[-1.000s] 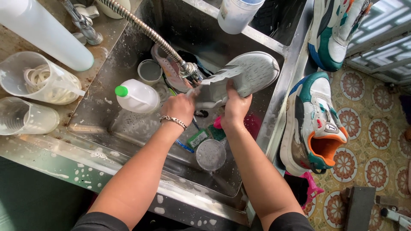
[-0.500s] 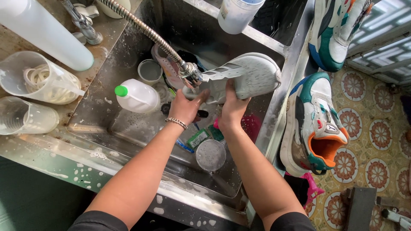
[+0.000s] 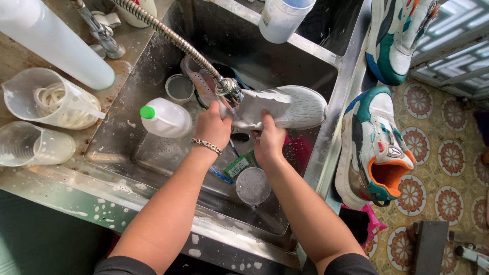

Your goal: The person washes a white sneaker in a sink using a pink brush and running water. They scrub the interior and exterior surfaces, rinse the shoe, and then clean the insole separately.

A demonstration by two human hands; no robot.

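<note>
Both hands (image 3: 239, 130) round half-hidden grey shoe (image 3: 290, 108)

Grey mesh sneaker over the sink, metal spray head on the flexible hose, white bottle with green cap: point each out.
Grey mesh sneaker (image 3: 300, 106), head view, on its toe upper.
Metal spray head (image 3: 228, 91), head view, on its nozzle end.
White bottle with green cap (image 3: 170, 118), head view, on its body.

The pale grey mesh sneaker (image 3: 290, 108) hides both hands' fingertips; the tall white plastic bottle (image 3: 56, 43) and upper teal-and-white sneaker (image 3: 397, 35) are cropped by the top edge
</note>
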